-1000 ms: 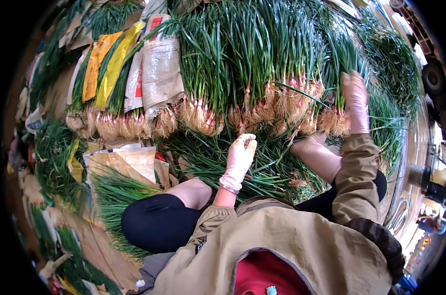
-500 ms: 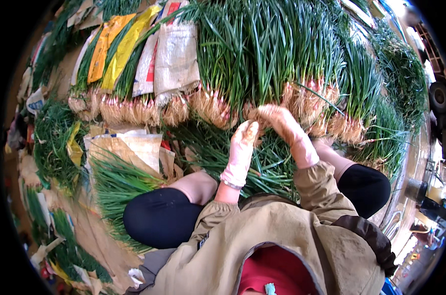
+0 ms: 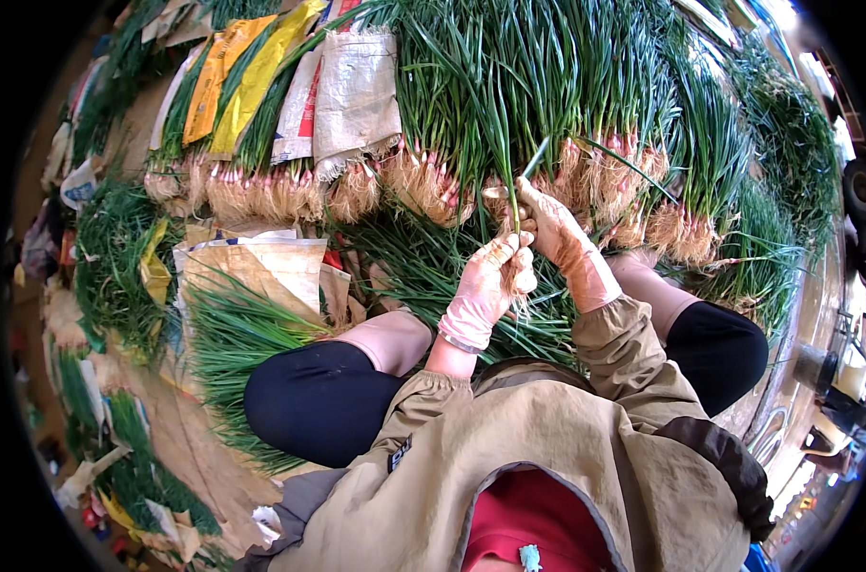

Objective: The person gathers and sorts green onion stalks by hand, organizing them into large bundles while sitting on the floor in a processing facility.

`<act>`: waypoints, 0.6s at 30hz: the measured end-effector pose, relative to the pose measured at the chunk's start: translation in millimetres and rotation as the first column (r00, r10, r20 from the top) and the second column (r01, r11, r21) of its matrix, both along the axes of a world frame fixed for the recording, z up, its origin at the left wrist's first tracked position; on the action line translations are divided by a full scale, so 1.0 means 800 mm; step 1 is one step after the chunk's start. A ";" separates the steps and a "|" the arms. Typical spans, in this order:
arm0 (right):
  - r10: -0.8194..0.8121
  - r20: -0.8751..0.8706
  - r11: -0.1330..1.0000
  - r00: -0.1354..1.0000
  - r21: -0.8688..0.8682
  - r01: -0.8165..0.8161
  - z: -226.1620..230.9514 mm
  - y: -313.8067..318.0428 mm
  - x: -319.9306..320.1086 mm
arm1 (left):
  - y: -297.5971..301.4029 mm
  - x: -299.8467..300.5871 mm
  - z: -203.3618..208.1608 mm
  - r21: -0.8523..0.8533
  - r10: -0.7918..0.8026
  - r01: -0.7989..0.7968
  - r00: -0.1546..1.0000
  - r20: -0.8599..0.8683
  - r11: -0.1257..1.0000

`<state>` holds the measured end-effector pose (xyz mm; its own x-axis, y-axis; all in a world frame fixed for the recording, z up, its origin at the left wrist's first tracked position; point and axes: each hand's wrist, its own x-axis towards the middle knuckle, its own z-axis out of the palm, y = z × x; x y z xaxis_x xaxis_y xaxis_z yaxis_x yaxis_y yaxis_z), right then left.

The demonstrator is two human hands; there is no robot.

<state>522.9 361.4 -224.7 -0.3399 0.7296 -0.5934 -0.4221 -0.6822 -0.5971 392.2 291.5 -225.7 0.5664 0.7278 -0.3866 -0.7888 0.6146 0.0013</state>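
My left hand (image 3: 490, 286) is closed around the root end of a green garlic stalk (image 3: 513, 210), with stringy roots showing below the fingers. Just above it to the right, my right hand (image 3: 559, 234) pinches the same stalk between thumb and fingers. Its long green leaves reach up and away from me. Both hands wear thin pale gloves, stained brown at the fingers. Beyond them stands a dense row of green garlic (image 3: 538, 86), roots toward me. A cut-looking leaf end (image 3: 535, 157) sticks up by my right fingers.
Loose green leaves (image 3: 404, 267) lie between my knees. Woven sacking (image 3: 357, 95) and yellow strips (image 3: 252, 91) cover bundles at the far left. Another leafy heap (image 3: 247, 353) lies by my left knee, beside a folded sack (image 3: 261, 272). Heaped greens (image 3: 781, 143) stand at the right.
Both hands have drawn back from the roots of the row toward me. A green garlic stalk now shows upright between them. My left hand has turned, its fingers curled around the root end.
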 end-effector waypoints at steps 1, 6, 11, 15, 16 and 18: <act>-0.012 -0.003 1.000 1.000 -0.013 0.012 0.005 -0.005 -0.003 | 0.000 -0.002 -0.001 0.014 -0.015 0.014 0.999 0.035 1.000; 0.167 0.305 0.977 0.938 0.078 -0.199 0.022 -0.018 -0.009 | -0.001 -0.002 0.006 0.002 -0.065 0.068 0.954 -0.293 0.998; -0.041 0.402 0.979 0.915 0.199 -0.044 -0.029 -0.023 -0.019 | -0.004 0.005 -0.022 -0.099 0.027 -0.029 0.999 -0.023 0.995; 0.001 0.641 0.772 0.767 0.487 -0.408 -0.082 0.007 0.017 | -0.001 0.028 0.018 0.050 0.072 -0.081 0.983 0.168 0.995; -0.274 0.760 0.243 0.589 0.647 -0.723 -0.063 0.004 0.020 | 0.006 0.017 0.020 0.052 0.143 -0.148 0.986 0.087 0.988; 0.202 0.951 -0.016 -0.233 -0.234 -0.972 -0.105 -0.010 0.033 | 0.017 -0.010 0.015 0.122 0.235 -0.228 0.971 -0.044 0.966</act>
<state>549.6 353.7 -308.9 -0.6110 0.5010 -0.6129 0.7806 0.5102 -0.3611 384.5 305.2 -213.8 0.3564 0.8779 -0.3197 -0.9060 0.4084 0.1112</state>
